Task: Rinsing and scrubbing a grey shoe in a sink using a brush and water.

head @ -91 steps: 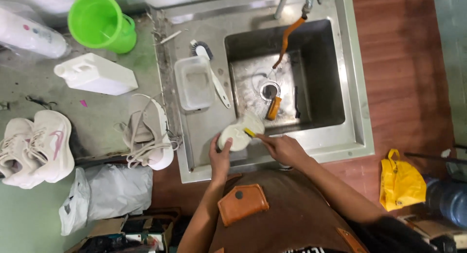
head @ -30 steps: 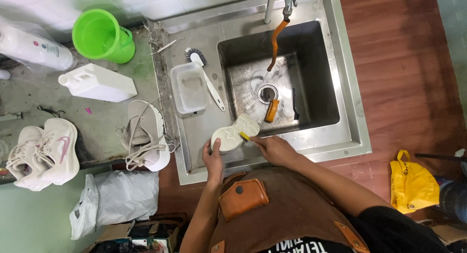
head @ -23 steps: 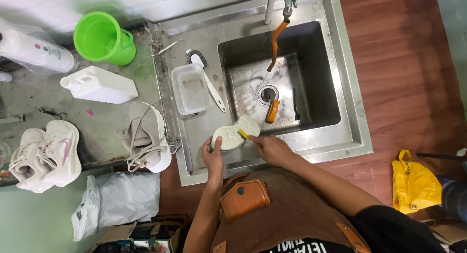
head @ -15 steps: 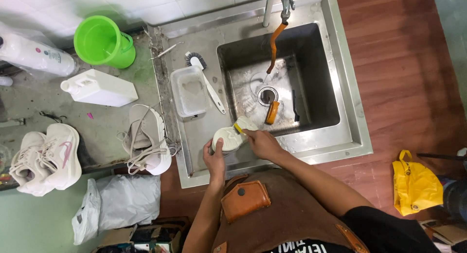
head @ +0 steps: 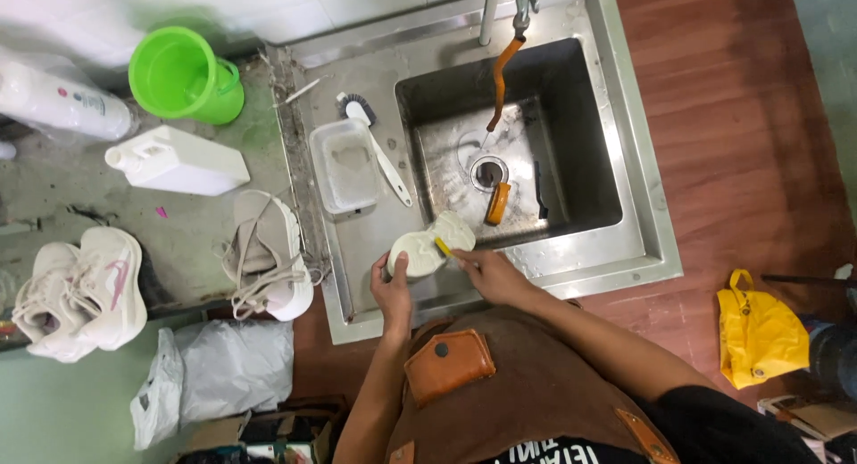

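Observation:
My left hand [head: 393,293] grips a white shoe [head: 430,243], held sole-up over the steel sink counter [head: 357,277] at the basin's near left corner. My right hand [head: 486,275] holds a small yellow-handled brush [head: 443,246] with its head against the shoe. Both hands are close together just in front of my brown apron [head: 500,384].
A clear plastic tub [head: 344,165] and a long white brush [head: 375,143] lie on the counter. An orange object [head: 496,203] sits by the drain under an orange hose [head: 500,76]. Left: a white shoe [head: 268,254], a pair of sneakers [head: 80,290], a white jug [head: 178,161], a green bucket [head: 178,74]. A yellow bag [head: 759,330] lies right.
The shoe stays in my left hand while my right hand shifts the brush slightly back and forth on it. The view has drifted a little.

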